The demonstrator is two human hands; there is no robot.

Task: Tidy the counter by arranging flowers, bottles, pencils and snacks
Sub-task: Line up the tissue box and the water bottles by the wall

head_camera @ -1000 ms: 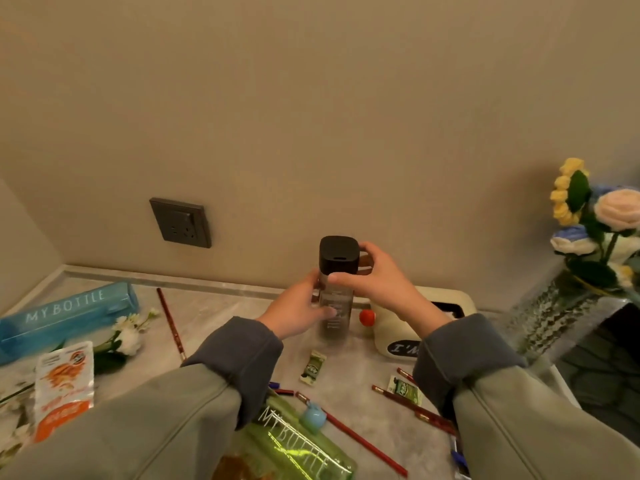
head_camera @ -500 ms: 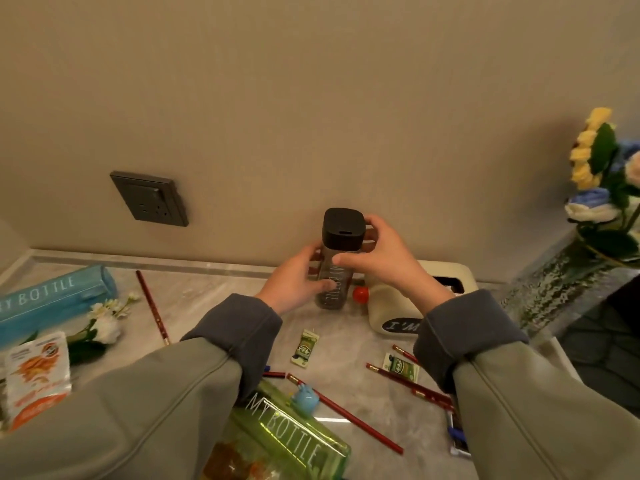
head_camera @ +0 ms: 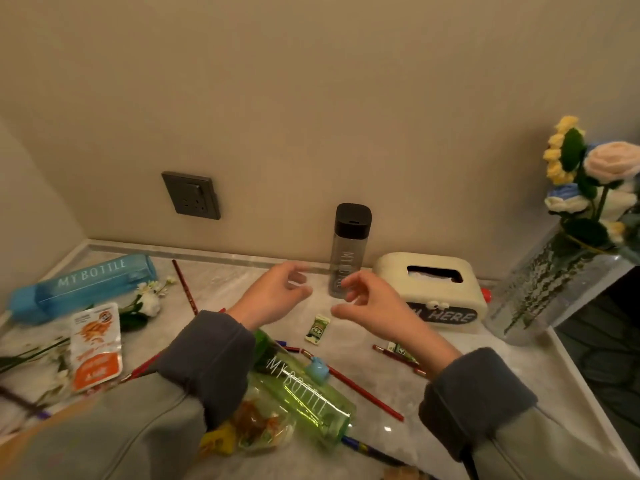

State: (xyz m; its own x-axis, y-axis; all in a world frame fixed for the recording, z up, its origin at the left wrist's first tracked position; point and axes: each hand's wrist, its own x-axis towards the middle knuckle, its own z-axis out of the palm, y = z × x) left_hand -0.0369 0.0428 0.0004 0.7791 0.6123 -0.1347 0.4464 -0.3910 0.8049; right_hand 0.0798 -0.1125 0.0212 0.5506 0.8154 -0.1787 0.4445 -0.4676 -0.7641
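Counter inventory, as I see it over the head feed. Clock bearings are read from the gap between the two hands.

1. Left hand [head_camera: 273,296]: raised above the counter [head_camera: 450,393], fingers loosely curled, palm inward, holding nothing.
2. Right hand [head_camera: 372,306]: likewise half-curled and holding nothing. Its fingertips [head_camera: 346,284] cross the foot of item 3 in my view, and I cannot tell whether they touch it.
3. Grey bottle [head_camera: 348,258], black cap: upright at 12 o'clock, close to the wall, just beside item 4.
4. Cream tissue box [head_camera: 433,289]: 2 o'clock, against the wall.
5. Glass vase [head_camera: 540,289] holding knitted flowers [head_camera: 588,174]: 3 o'clock, at the counter's far end.
6. Blue bottle [head_camera: 86,285]: lying on its side, 9 o'clock.
7. White flower [head_camera: 147,301]: lying flat just beside the blue bottle.
8. Orange snack pouch [head_camera: 95,348]: flat, 8 o'clock.
9. Green bottle [head_camera: 304,396]: on its side at 6 o'clock, partly under my left sleeve.
10. Green sachet [head_camera: 317,329]: on the counter below the hands, 6 o'clock, near.
11. Long red pencil [head_camera: 360,386]: diagonal, 5 o'clock, with a small blue topper [head_camera: 316,368] by its upper end.
12. Second red pencil [head_camera: 185,287]: 9 o'clock, between the white flower and the left hand.
13. Wall socket [head_camera: 191,195]: 10 o'clock, on the wall.
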